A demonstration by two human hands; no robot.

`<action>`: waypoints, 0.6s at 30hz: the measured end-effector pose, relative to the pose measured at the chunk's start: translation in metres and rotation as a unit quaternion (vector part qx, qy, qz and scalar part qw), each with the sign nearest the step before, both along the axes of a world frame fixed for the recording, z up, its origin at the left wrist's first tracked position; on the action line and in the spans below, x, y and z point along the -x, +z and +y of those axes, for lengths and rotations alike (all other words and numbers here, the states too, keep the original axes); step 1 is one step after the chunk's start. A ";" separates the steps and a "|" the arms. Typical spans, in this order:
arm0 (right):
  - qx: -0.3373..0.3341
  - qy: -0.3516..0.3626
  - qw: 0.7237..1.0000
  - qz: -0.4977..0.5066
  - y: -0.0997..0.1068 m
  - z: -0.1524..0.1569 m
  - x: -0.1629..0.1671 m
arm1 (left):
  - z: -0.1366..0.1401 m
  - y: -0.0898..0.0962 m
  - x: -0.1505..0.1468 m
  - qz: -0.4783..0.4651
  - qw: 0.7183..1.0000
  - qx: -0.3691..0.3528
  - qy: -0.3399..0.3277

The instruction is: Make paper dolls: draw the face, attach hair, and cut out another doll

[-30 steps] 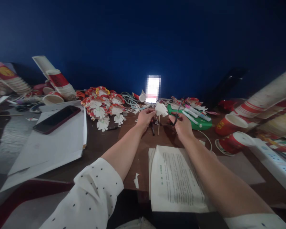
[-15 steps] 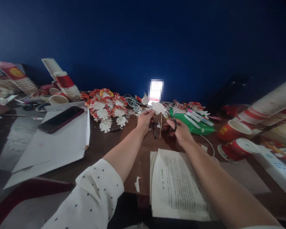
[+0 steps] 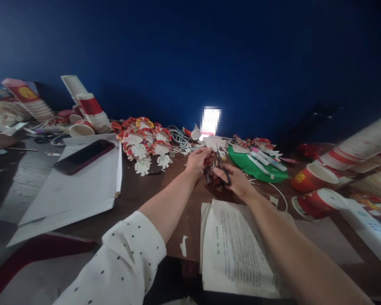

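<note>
My left hand (image 3: 199,162) pinches a small piece of white paper (image 3: 211,142) near the middle of the table. In my right hand (image 3: 236,181) is a pair of dark-handled scissors (image 3: 226,175), its blades pointing up beside the paper. Whether the blades touch the paper I cannot tell. Just past my hands stands a brightly lit phone screen (image 3: 210,120), blurred out. Left of the paper lies a cluster of red and white paper cutout figures (image 3: 142,142). Close to my right hand, several markers (image 3: 263,159) rest on a green sheet (image 3: 249,164).
A printed booklet (image 3: 238,250) lies between my forearms. To the left, a dark phone (image 3: 84,156) rests on white sheets (image 3: 79,192). Stacked paper cups (image 3: 93,112) lean at the back left; more red cups (image 3: 316,178) and a white power strip (image 3: 373,226) are at right.
The scissors have come up and left, closer to the paper, with their blades now pointing upward. The thin stick seen between my hands before no longer shows. The view has shifted slightly.
</note>
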State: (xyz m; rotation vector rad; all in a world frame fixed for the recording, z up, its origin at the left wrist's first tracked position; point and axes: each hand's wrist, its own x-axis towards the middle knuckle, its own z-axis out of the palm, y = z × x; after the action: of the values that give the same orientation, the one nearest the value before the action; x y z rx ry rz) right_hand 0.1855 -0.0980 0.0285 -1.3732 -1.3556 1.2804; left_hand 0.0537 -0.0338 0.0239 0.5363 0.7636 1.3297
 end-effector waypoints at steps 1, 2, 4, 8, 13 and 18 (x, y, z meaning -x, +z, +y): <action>0.001 -0.002 1.000 0.000 0.001 0.000 0.000 | -0.001 0.000 -0.001 0.002 1.000 -0.003 -0.004; 0.001 -0.002 1.000 -0.002 0.001 0.000 0.000 | -0.001 0.000 -0.001 0.004 1.000 -0.005 -0.007; -0.007 -0.005 1.000 -0.011 0.002 0.000 -0.001 | -0.002 0.000 -0.002 0.006 1.000 -0.008 -0.012; -0.038 -0.005 0.998 -0.042 0.001 0.002 -0.004 | -0.002 -0.001 -0.002 0.003 1.000 -0.012 -0.016; -0.041 -0.015 0.998 -0.050 -0.004 0.004 -0.006 | -0.001 -0.001 -0.001 0.009 1.000 -0.013 -0.021; -0.041 -0.019 0.998 -0.045 -0.004 0.004 -0.007 | -0.001 -0.001 -0.001 0.012 1.000 -0.013 -0.023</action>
State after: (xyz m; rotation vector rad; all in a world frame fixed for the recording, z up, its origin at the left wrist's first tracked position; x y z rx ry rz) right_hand 0.1925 -0.0938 0.0241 -1.4087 -1.4203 1.1369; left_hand 0.0545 -0.0350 0.0225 0.5884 0.7514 1.2946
